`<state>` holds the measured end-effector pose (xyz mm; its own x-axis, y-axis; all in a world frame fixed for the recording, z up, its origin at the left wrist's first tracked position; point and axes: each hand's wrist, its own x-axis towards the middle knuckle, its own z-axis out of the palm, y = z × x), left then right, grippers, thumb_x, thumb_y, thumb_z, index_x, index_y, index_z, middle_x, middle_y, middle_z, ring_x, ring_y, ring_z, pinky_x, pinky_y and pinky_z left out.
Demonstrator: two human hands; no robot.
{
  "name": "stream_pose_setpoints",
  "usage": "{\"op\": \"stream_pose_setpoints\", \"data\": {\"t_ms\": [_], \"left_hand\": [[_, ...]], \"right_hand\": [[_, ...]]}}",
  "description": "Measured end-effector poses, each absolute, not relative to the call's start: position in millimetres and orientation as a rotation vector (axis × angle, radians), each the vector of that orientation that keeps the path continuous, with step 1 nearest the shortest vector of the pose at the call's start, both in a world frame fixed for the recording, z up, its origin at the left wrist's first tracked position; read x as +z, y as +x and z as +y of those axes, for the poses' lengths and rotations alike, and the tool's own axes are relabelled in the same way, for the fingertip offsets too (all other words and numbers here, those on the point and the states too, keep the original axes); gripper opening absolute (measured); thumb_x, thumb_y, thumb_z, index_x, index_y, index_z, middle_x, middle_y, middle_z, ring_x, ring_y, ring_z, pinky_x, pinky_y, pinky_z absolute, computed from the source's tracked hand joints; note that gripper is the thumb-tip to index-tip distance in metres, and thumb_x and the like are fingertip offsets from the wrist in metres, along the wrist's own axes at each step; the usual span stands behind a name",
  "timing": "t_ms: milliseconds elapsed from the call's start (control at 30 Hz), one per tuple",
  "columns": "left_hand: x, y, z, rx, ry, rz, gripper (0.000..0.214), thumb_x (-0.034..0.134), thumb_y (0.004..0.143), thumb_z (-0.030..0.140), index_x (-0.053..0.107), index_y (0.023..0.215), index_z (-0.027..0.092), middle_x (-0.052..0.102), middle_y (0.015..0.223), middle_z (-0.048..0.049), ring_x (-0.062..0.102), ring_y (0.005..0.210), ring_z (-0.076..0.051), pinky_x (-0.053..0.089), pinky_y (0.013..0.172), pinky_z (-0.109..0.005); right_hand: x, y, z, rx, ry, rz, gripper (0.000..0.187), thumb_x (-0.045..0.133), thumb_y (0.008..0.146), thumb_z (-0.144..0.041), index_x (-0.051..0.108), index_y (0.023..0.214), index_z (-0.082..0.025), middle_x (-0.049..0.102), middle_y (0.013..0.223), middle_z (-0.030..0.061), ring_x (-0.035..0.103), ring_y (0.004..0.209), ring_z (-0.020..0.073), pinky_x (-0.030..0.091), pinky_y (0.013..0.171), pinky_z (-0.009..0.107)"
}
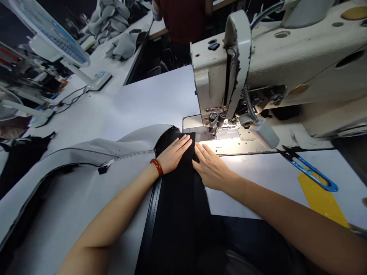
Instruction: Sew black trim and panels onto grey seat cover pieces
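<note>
A long strip of black fabric (pixel 179 214) runs from the front of the table up to the sewing machine (pixel 218 88). My left hand (pixel 174 152) lies flat on its far end, fingers stretched toward the lit needle area. Beside it, my right hand (pixel 210 166) rests at the strip's right edge, fingers extended and the thumb partly tucked at the cloth. Left of the strip spreads a large grey sewn piece (pixel 132 172) with dark edges, joined or lying against the black fabric; I cannot tell which. The presser foot stands just beyond my fingertips.
Blue thread snips (pixel 315 172) lie on the right over a yellow card (pixel 322 198). A white fan (pixel 97 80) stands at the back left. Grey fabric pieces (pixel 123 46) are heaped farther back. Another person's dark red top (pixel 183 19) shows across the table.
</note>
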<state>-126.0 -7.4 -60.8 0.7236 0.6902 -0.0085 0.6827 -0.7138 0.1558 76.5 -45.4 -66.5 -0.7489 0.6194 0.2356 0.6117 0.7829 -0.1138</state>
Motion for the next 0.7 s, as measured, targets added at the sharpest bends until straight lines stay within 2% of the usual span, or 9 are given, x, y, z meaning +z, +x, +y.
{"op": "stream_pose_setpoints", "data": {"t_ms": [100,300,467,567,700], "left_hand": [[-57.2,-129.9,-13.0,0.040,2.769,1.013,0.055,0.023,0.084,0.003,0.026,0.139,0.008,0.030,0.147,-0.0145,0.014,0.140,-0.020,0.023,0.114,-0.043],[-52.3,-121.8,-8.2,0.059,2.731,0.880,0.065,0.025,0.079,0.000,0.021,0.142,0.015,0.035,0.144,-0.0094,0.021,0.138,-0.018,0.026,0.114,-0.043],[-49.1,-117.5,4.0,0.010,2.747,1.005,0.060,0.032,0.075,0.001,0.038,0.134,0.014,0.044,0.137,-0.0107,0.037,0.130,-0.019,0.036,0.107,-0.040],[-43.8,-109.2,12.3,-0.085,2.778,1.049,0.054,0.036,0.074,0.002,0.048,0.126,0.013,0.048,0.134,-0.0097,0.040,0.127,-0.021,0.039,0.105,-0.039],[-39.8,-80.9,20.5,-0.165,2.784,1.114,0.051,0.039,0.077,0.004,0.048,0.127,0.011,0.047,0.135,-0.0099,0.040,0.127,-0.022,0.038,0.104,-0.038]], "right_hand": [[-66.6,72.3,-44.9,0.006,-0.940,-2.687,0.034,0.048,0.081,-0.014,0.060,0.110,-0.002,0.047,0.129,0.0283,0.039,0.126,0.0367,0.035,0.104,0.050],[-77.5,68.6,-44.2,-0.132,-0.923,-2.634,0.032,0.045,0.080,-0.010,0.064,0.104,-0.001,0.059,0.114,0.0257,0.051,0.115,0.0337,0.039,0.102,0.049],[-76.6,67.9,-46.6,-0.160,-0.871,-2.638,0.031,0.045,0.079,-0.009,0.066,0.101,-0.002,0.062,0.108,0.0238,0.052,0.114,0.0349,0.040,0.101,0.049],[-68.8,76.8,-42.0,-0.131,-0.823,-2.700,0.030,0.045,0.081,-0.010,0.066,0.100,-0.002,0.063,0.104,0.0229,0.053,0.112,0.0356,0.042,0.099,0.047],[-60.4,103.6,-22.9,0.034,-0.826,-2.858,0.029,0.046,0.079,-0.007,0.066,0.101,-0.007,0.063,0.104,0.0167,0.049,0.118,0.0328,0.043,0.100,0.042]]}}
